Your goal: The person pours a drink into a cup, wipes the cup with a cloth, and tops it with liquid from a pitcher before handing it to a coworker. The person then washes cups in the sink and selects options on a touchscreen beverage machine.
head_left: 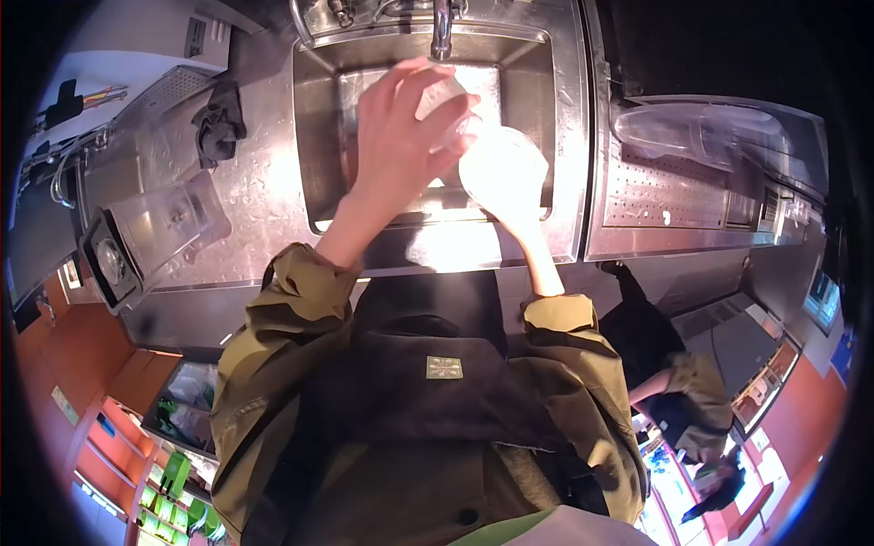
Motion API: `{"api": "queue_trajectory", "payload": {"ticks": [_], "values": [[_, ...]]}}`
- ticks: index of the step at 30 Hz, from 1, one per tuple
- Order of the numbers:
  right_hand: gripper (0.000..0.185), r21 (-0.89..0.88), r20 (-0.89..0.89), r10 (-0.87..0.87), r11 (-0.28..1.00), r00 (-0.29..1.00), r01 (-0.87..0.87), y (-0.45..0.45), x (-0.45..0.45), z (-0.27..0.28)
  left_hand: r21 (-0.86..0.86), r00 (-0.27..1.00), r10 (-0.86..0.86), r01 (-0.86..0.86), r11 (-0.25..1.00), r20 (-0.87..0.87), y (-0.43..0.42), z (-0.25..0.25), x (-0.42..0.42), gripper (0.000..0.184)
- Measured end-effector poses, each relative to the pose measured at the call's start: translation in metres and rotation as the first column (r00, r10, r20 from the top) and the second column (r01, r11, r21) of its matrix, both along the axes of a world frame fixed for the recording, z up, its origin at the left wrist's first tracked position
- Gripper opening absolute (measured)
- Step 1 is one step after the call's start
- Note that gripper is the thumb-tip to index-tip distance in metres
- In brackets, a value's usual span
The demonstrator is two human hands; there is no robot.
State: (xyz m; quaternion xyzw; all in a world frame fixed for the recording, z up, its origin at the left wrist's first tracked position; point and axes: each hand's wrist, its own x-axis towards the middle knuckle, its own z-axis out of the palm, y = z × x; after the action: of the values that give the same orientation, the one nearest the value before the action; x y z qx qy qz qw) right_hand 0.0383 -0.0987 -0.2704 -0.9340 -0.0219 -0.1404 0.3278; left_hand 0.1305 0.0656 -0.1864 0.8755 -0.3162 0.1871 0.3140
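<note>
Gripping whitish, glare-lit object (441, 96) — left hand (393, 116) curled round it; right hand (503, 178) bleached out, grip unclear.

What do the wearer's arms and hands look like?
Left sleeve and right sleeve: olive-brown, loose, creased, pushed or rolled up to leave both wrists bare. No watch or band visible there. Left hand: no glove, no ring that I can see. Right hand: washed out by glare, detail unreadable.
</note>
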Motion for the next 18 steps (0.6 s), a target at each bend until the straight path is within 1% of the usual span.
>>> {"api": "queue_trajectory", "payload": {"ticks": [3,6,9,10,13,14,17,18], "values": [[0.072,-0.019,-0.008,-0.006,1.0,1.0,0.006,0.0,0.001,-0.001,-0.247,0.989,-0.103,0.075,0.966,-0.103,-0.004,-0.004,0.002,0.032],[0.073,-0.035,-0.003,-0.013,0.999,1.0,0.013,0.0,-0.001,-0.002,-0.419,0.892,-0.398,0.285,0.862,-0.212,-0.026,-0.01,-0.022,0.033],[0.073,-0.044,-0.003,-0.027,0.999,1.0,0.027,0.001,-0.004,-0.003,-0.338,0.816,-0.508,0.413,0.846,-0.275,-0.034,-0.012,-0.032,0.033],[0.073,-0.046,-0.004,-0.03,0.999,1.0,0.029,0.0,-0.004,-0.002,-0.31,0.809,-0.524,0.442,0.841,-0.267,-0.033,-0.018,-0.029,0.035],[0.074,-0.049,-0.005,-0.025,0.998,1.0,0.025,0.001,0.0,-0.005,-0.279,0.813,-0.526,0.459,0.843,-0.252,-0.033,-0.028,-0.006,0.034],[0.074,-0.05,-0.004,-0.025,0.998,1.0,0.025,0.002,0.001,-0.005,-0.2,0.837,-0.498,0.46,0.865,-0.228,-0.033,-0.02,0.003,0.035],[0.074,-0.053,-0.004,-0.028,0.998,1.0,0.028,0.004,0.004,-0.006,-0.337,0.928,-0.369,0.332,0.881,-0.051,-0.027,-0.023,0.011,0.035],[0.074,-0.054,-0.002,-0.03,0.998,1.0,0.03,0.004,0.004,-0.006,-0.293,0.946,-0.323,0.301,0.907,-0.029,-0.023,-0.022,0.015,0.038]]}}
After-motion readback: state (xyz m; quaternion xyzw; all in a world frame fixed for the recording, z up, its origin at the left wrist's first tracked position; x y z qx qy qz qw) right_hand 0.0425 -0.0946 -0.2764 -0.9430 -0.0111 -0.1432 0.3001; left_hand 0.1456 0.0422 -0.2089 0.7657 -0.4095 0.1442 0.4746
